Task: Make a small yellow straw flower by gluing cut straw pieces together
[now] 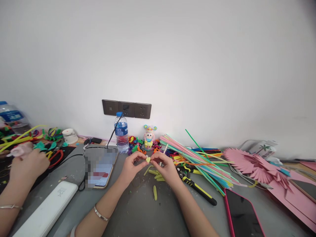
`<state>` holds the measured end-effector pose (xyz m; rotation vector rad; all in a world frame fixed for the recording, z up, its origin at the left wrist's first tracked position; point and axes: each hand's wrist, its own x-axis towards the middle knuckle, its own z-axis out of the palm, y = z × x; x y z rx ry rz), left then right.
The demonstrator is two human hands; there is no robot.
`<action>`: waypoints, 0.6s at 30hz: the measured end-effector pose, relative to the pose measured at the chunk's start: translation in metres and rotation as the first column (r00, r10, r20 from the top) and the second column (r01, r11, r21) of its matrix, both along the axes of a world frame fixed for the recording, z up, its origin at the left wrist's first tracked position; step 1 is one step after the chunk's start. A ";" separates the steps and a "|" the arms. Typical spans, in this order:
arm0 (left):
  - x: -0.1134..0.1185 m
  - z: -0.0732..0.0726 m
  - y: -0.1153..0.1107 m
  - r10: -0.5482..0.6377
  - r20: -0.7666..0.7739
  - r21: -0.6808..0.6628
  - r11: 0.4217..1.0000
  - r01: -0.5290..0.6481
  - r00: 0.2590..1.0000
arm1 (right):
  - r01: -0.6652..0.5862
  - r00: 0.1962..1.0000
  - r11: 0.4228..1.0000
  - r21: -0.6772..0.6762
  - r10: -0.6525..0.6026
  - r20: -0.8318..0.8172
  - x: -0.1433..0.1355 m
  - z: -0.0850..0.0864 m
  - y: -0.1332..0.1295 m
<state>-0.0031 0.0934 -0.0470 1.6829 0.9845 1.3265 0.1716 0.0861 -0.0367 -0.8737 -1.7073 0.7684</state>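
Between the fingertips of both hands is a small, pale yellow, fuzzy pipe cleaner piece (148, 159), bent into a compact shape. My left hand (133, 166) pinches it from the left with thumb and forefinger. From the other side, my right hand (165, 166) grips it the same way. A thin white stick (166, 148) shows behind the right hand; whether that hand touches it I cannot tell. Below the hands, a short yellow-green pipe cleaner piece (155, 193) lies on the grey table (138, 210), with several similar pieces (158, 175) just under the fingers.
Pliers (197, 191), a pipe cleaner bundle (197, 161) and a pink-cased phone (243, 214) lie right. Behind stand a decorated figurine (148, 138) and water bottle (121, 135). Left are another phone (103, 171), a white power bank (49, 210) and a co-worker's hand (27, 168).
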 end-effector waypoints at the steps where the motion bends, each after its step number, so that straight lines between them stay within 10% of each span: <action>1: 0.000 0.000 0.000 0.004 0.000 0.004 1.000 -0.004 1.000 | 0.000 1.000 1.000 0.006 0.000 0.005 0.000 0.000 0.000; 18: 0.004 -0.001 -0.004 0.050 -0.106 0.153 0.988 -0.033 0.993 | -0.013 0.999 0.997 0.080 0.009 0.049 0.001 0.002 0.000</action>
